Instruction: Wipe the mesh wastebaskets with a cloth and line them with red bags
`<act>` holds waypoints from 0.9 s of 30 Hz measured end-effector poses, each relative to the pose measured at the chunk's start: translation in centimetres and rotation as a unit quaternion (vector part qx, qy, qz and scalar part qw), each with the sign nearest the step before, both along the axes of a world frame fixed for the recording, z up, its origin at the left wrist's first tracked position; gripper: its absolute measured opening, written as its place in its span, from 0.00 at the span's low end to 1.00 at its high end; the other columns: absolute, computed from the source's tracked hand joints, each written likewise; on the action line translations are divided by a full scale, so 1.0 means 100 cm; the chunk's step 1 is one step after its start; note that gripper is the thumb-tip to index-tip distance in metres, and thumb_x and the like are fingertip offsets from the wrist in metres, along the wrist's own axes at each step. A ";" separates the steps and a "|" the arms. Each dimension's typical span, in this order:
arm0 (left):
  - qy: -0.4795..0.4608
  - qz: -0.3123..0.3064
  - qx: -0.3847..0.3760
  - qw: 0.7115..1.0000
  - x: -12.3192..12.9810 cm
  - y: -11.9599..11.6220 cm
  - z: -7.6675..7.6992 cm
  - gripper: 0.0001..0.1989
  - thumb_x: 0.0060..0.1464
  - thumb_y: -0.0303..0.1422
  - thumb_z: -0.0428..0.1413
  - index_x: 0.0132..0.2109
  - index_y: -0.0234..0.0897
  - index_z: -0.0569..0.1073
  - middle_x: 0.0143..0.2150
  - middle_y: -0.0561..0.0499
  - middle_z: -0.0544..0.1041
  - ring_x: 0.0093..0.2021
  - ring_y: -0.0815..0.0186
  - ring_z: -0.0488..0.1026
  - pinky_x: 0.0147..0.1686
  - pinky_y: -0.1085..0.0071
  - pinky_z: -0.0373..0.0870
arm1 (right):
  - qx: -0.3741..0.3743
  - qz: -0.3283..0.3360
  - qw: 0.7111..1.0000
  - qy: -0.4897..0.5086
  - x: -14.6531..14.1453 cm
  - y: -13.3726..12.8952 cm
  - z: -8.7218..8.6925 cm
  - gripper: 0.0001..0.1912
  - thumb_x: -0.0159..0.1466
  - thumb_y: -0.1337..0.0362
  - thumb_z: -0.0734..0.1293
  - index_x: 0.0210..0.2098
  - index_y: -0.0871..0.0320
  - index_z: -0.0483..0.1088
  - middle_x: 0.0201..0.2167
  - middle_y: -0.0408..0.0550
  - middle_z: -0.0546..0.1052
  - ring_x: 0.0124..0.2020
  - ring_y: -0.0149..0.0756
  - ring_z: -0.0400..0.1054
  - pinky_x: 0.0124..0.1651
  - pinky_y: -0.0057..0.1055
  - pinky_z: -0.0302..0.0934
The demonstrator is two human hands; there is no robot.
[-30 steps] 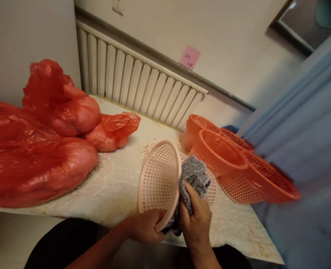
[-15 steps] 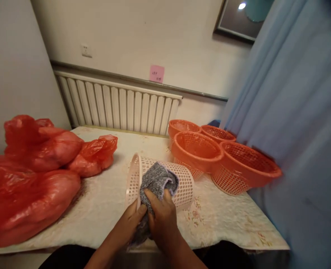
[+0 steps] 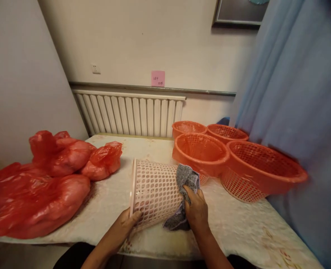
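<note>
At the near edge: the pale pink basket [image 3: 154, 194] lies tipped on its side on the surface [image 3: 238, 228], rim facing left, base pointing right.
Left hand: the left hand [image 3: 124, 224] grips the basket's rim at the lower left, thumb on the outside, fingers clenched on the edge.
Right hand: the right hand [image 3: 196, 209] is closed on the grey cloth [image 3: 183, 194] and presses it against the basket's base end.
Cloth: bunched and speckled grey, part of it rising above the knuckles, part trailing down onto the surface beneath the basket.
Behind and right: 4 orange baskets stand upright in a cluster; the nearest orange basket [image 3: 200, 151] sits just behind the cloth, the largest orange basket [image 3: 262, 170] is at the right, close to the blue curtain [image 3: 300, 112].
Left side: red plastic bags [image 3: 42, 186], full and knotted, are piled along the surface, well apart from the hands.
Back wall: a white radiator [image 3: 131, 116] with a pink note [image 3: 158, 78] stuck above it.
</note>
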State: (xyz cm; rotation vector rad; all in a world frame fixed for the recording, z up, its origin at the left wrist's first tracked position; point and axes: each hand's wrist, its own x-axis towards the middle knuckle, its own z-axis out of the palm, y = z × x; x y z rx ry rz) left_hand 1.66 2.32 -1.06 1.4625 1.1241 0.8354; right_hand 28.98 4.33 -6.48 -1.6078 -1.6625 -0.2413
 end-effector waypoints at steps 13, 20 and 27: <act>-0.022 0.029 -0.012 0.999 0.007 -0.018 -0.005 0.27 0.54 0.49 0.56 0.53 0.33 0.76 0.51 0.43 0.79 0.52 0.52 0.73 0.58 0.57 0.64 | 0.027 0.008 0.999 0.022 0.007 -0.015 -0.037 0.22 0.63 0.68 0.57 0.55 0.57 0.68 0.46 0.52 0.76 0.51 0.50 0.60 0.52 0.46 0.59; -0.095 0.028 0.014 0.995 0.011 -0.020 0.000 0.26 0.50 0.43 0.61 0.54 0.34 0.73 0.50 0.43 0.80 0.53 0.52 0.73 0.56 0.58 0.67 | 0.026 -0.006 0.999 0.042 0.001 -0.033 -0.035 0.22 0.62 0.69 0.57 0.55 0.58 0.69 0.44 0.53 0.77 0.49 0.48 0.63 0.52 0.46 0.61; -0.122 -0.007 0.011 0.992 0.008 -0.018 -0.013 0.23 0.52 0.36 0.58 0.54 0.32 0.71 0.53 0.42 0.78 0.56 0.52 0.72 0.58 0.55 0.64 | 0.042 -0.005 0.997 0.062 -0.039 -0.050 -0.025 0.23 0.61 0.71 0.59 0.54 0.56 0.70 0.45 0.49 0.78 0.48 0.48 0.67 0.51 0.45 0.63</act>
